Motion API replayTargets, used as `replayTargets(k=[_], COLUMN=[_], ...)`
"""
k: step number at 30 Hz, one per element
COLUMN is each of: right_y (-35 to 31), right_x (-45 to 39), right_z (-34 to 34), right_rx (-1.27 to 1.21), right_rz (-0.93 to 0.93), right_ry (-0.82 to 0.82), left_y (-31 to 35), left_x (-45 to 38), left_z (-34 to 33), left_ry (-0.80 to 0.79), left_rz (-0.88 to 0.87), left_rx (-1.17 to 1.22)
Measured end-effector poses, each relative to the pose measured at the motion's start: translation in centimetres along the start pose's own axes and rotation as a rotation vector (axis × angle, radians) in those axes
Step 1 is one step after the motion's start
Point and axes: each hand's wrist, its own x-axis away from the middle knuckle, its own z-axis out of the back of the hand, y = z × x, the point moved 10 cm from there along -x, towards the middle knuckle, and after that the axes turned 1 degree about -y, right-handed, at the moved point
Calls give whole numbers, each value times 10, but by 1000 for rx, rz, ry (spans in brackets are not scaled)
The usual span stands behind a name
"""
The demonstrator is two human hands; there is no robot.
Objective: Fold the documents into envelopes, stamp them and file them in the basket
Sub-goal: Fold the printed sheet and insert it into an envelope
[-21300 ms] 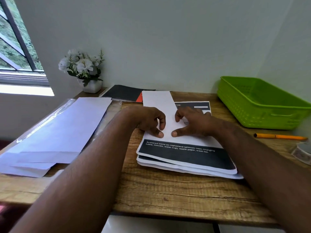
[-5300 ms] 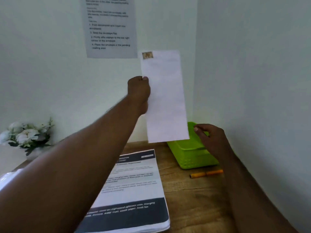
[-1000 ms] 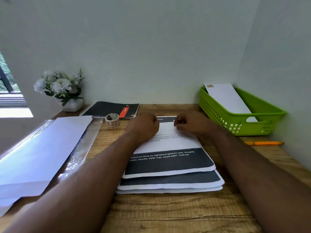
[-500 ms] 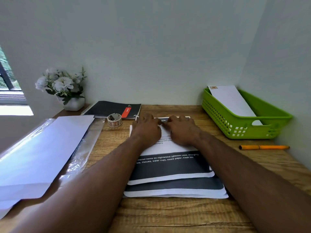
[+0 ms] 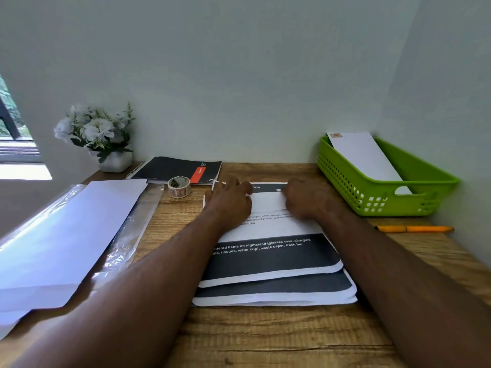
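The top document (image 5: 276,229) lies on a stack of printed sheets (image 5: 279,290) in the middle of the wooden desk (image 5: 265,338), its long axis running from the near edge toward the back wall, with the dark printed band at its near end. Its far end looks folded over toward the person, showing a plain white strip between the two hands. The left hand (image 5: 229,200) lies flat on the far left part of the sheet, fingers spread and pressing down, gripping nothing. The right hand (image 5: 305,199) rests on the far right part, knuckles up; whether its fingers pinch the paper or only press it cannot be told.

At the back right corner stands the green basket (image 5: 435,181), and a stamped envelope (image 5: 364,155) leans in it, stamp end up toward the wall. An orange pen (image 5: 414,229) lies near the right edge, just in front of the basket. A roll of stamps (image 5: 179,186) sits just left of the stack's far end, in front of a black notebook (image 5: 172,168). Blank envelopes (image 5: 66,235) on a clear plastic wrapper (image 5: 132,232) cover the left side, and a pot of white flowers (image 5: 98,136) stands in the back left corner.
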Motion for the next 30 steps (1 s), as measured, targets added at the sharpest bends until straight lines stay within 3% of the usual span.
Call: replayTargets(k=[5, 7, 9, 10, 12, 13, 15, 18, 26, 30], right_y=[27, 21, 11, 6, -8, -16, -22, -22, -19, -16], right_x=[6, 9, 10, 8, 2, 1, 2, 4, -3, -5], right_z=[-8, 8, 21, 19, -2, -12, -22, -19, -25, -28], right_rx=[50, 69, -114, -284, -614, -653, -559, -477, -505, -563], right_rz=[-112, -111, -44, 14, 89, 124, 153, 141, 130, 118], right_ry=[47, 227, 372, 366, 167, 71, -21, -28, -29, -24], left_y=[6, 7, 7, 7, 8, 9, 8, 5, -10, -40], left_x=[2, 1, 0, 0, -2, -2, -4, -5, 2, 9], left_z=[-1, -3, -4, -5, -6, -6, -5, -2, 6, 29], left_ry=[-32, -52, -67, -75, -88, -90, -88, -80, -72, -17], left_rz=[-41, -42, -42, -45, -47, -48, -49, -53, -37, 135], left_rx=[-47, -58, -74, -82, -93, -101, -115, -136, -184, -267])
